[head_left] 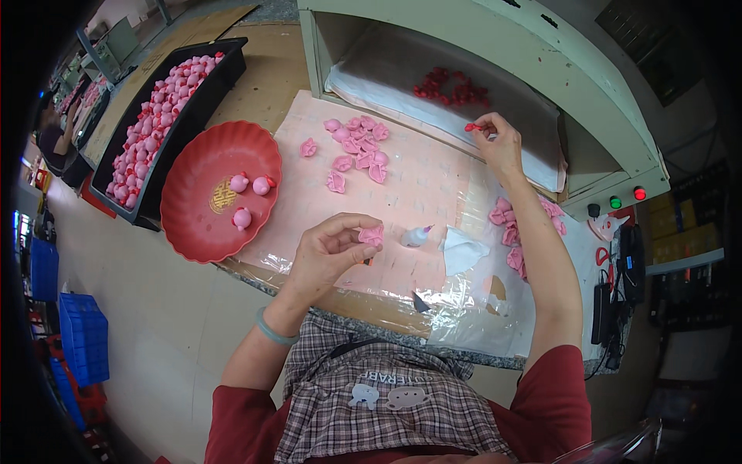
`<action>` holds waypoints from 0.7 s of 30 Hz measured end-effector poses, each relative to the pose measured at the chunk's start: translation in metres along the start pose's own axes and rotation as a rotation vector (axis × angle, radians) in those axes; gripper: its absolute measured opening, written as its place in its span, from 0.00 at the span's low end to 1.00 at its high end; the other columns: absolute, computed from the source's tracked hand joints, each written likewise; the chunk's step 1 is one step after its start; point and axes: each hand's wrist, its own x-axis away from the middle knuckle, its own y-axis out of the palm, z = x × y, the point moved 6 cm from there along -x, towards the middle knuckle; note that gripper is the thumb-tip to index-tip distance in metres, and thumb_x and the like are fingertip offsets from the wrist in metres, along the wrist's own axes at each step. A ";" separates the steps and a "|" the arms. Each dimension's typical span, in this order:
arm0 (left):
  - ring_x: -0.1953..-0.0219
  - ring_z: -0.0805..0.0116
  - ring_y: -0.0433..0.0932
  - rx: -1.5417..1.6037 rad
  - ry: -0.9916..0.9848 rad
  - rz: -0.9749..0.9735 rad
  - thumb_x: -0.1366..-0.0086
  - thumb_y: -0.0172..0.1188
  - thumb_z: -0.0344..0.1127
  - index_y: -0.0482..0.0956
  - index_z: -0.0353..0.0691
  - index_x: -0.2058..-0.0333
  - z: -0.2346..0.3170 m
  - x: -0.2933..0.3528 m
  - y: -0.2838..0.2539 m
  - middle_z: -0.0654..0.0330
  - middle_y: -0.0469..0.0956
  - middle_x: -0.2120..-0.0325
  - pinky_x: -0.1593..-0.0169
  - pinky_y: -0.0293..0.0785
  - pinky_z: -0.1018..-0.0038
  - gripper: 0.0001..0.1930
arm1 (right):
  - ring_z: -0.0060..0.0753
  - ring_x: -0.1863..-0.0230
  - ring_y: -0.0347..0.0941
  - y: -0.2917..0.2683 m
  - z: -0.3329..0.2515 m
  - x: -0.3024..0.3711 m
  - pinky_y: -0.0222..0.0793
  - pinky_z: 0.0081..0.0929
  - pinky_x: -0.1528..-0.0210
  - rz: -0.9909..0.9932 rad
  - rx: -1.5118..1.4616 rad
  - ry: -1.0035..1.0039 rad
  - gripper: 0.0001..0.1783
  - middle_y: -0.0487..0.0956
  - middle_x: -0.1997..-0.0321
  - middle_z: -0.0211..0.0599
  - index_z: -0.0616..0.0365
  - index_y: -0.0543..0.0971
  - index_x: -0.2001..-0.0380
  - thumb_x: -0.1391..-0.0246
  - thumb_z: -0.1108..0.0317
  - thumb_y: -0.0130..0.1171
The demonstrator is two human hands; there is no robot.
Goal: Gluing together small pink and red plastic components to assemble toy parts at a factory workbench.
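Between thumb and fingers, my left hand (328, 251) pinches a small pink molded piece (372, 235) above the table. My right hand (501, 147) reaches to the opening of a pale green cabinet and holds a small red piece (471, 127) at its fingertips. Beyond it, several like red pieces (452, 87) lie in a heap inside the cabinet. A small squeeze bottle (416, 236) stands to the right of my left hand, beside a white cloth (464, 251). Farther back on the table, pink molded pieces (362, 143) are gathered in a loose group.
On the left, a red scalloped tray (182, 182) holds three round pink pieces with red parts. Behind it a long black bin (233, 71) is full of similar ones. The cabinet (495, 29) has lit buttons (616, 203). More pink pieces (510, 230) lie under my right forearm.
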 end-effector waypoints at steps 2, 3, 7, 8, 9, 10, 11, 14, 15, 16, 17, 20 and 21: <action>0.56 0.66 0.79 0.005 0.035 -0.004 0.40 0.60 0.18 0.74 0.29 0.50 -0.002 0.007 0.005 0.54 0.76 0.55 0.49 0.78 0.72 0.18 | 0.19 0.70 0.73 -0.014 -0.019 0.022 0.70 0.19 0.68 -0.019 -0.080 -0.029 0.07 0.79 0.70 0.32 0.61 0.78 0.67 0.52 0.77 0.61; 0.55 0.65 0.79 0.003 0.077 -0.009 0.41 0.61 0.18 0.74 0.29 0.50 -0.003 0.010 0.007 0.53 0.76 0.54 0.49 0.78 0.70 0.18 | 0.19 0.70 0.73 -0.020 -0.028 0.033 0.70 0.19 0.68 -0.026 -0.077 -0.022 0.07 0.79 0.70 0.32 0.61 0.78 0.67 0.52 0.77 0.61; 0.53 0.65 0.78 0.025 0.058 -0.040 0.40 0.60 0.17 0.74 0.29 0.50 -0.011 0.020 0.021 0.53 0.76 0.54 0.48 0.78 0.69 0.18 | 0.18 0.65 0.73 -0.043 -0.057 0.078 0.70 0.17 0.62 -0.035 -0.238 0.057 0.08 0.77 0.65 0.31 0.62 0.77 0.65 0.50 0.79 0.59; 0.52 0.65 0.78 0.060 0.032 -0.032 0.40 0.59 0.18 0.74 0.28 0.50 -0.013 0.022 0.023 0.52 0.76 0.53 0.48 0.78 0.69 0.18 | 0.19 0.63 0.73 -0.048 -0.062 0.088 0.70 0.17 0.60 -0.027 -0.329 0.077 0.08 0.77 0.64 0.31 0.63 0.77 0.64 0.50 0.80 0.59; 0.52 0.65 0.78 0.095 0.006 -0.022 0.39 0.59 0.18 0.74 0.28 0.50 -0.015 0.025 0.026 0.52 0.77 0.53 0.47 0.78 0.69 0.18 | 0.19 0.61 0.72 -0.051 -0.068 0.096 0.69 0.16 0.58 -0.063 -0.357 0.092 0.11 0.75 0.60 0.32 0.63 0.78 0.61 0.49 0.82 0.57; 0.52 0.65 0.78 0.097 -0.005 -0.024 0.39 0.59 0.18 0.74 0.28 0.50 -0.016 0.028 0.030 0.52 0.77 0.53 0.47 0.78 0.69 0.18 | 0.19 0.61 0.72 -0.054 -0.072 0.105 0.69 0.16 0.58 -0.065 -0.355 0.103 0.11 0.75 0.60 0.32 0.63 0.78 0.61 0.49 0.82 0.57; 0.52 0.65 0.78 0.081 0.004 -0.047 0.39 0.59 0.18 0.74 0.28 0.50 -0.015 0.030 0.035 0.52 0.77 0.53 0.47 0.77 0.69 0.18 | 0.20 0.61 0.72 -0.057 -0.079 0.112 0.68 0.16 0.58 -0.080 -0.374 0.045 0.12 0.74 0.59 0.33 0.63 0.79 0.59 0.48 0.82 0.56; 0.52 0.65 0.78 0.060 -0.009 -0.084 0.39 0.59 0.19 0.73 0.28 0.49 -0.016 0.035 0.044 0.53 0.77 0.53 0.47 0.77 0.69 0.18 | 0.21 0.60 0.71 -0.060 -0.095 0.136 0.68 0.15 0.57 -0.142 -0.461 0.034 0.14 0.71 0.55 0.34 0.64 0.79 0.57 0.47 0.83 0.55; 0.52 0.65 0.78 0.053 -0.021 -0.103 0.39 0.59 0.20 0.73 0.28 0.49 -0.018 0.037 0.047 0.53 0.77 0.53 0.47 0.77 0.69 0.18 | 0.22 0.60 0.72 -0.060 -0.098 0.144 0.69 0.17 0.57 -0.160 -0.533 0.062 0.13 0.72 0.56 0.35 0.65 0.79 0.57 0.46 0.83 0.54; 0.52 0.65 0.78 0.054 -0.030 -0.097 0.39 0.59 0.20 0.73 0.28 0.49 -0.021 0.038 0.047 0.53 0.77 0.53 0.47 0.77 0.69 0.18 | 0.23 0.61 0.74 -0.060 -0.101 0.152 0.70 0.18 0.58 -0.176 -0.605 0.088 0.13 0.74 0.57 0.35 0.66 0.78 0.57 0.46 0.83 0.54; 0.53 0.66 0.78 0.046 -0.036 -0.100 0.39 0.59 0.20 0.73 0.28 0.48 -0.024 0.040 0.048 0.53 0.77 0.53 0.47 0.77 0.70 0.19 | 0.23 0.61 0.74 -0.061 -0.108 0.159 0.70 0.18 0.58 -0.183 -0.610 0.096 0.13 0.74 0.57 0.35 0.66 0.78 0.57 0.46 0.83 0.54; 0.53 0.67 0.78 0.044 -0.049 -0.094 0.38 0.59 0.21 0.73 0.28 0.48 -0.034 0.044 0.047 0.53 0.77 0.53 0.47 0.76 0.72 0.19 | 0.27 0.63 0.77 -0.053 -0.113 0.186 0.74 0.22 0.60 -0.271 -0.906 0.366 0.12 0.77 0.59 0.38 0.67 0.76 0.57 0.45 0.84 0.53; 0.53 0.67 0.78 0.024 -0.030 -0.113 0.38 0.59 0.21 0.73 0.28 0.48 -0.033 0.044 0.049 0.53 0.77 0.53 0.47 0.75 0.73 0.18 | 0.27 0.64 0.78 -0.051 -0.114 0.193 0.75 0.24 0.60 -0.315 -0.873 0.373 0.11 0.78 0.60 0.39 0.67 0.75 0.57 0.45 0.83 0.53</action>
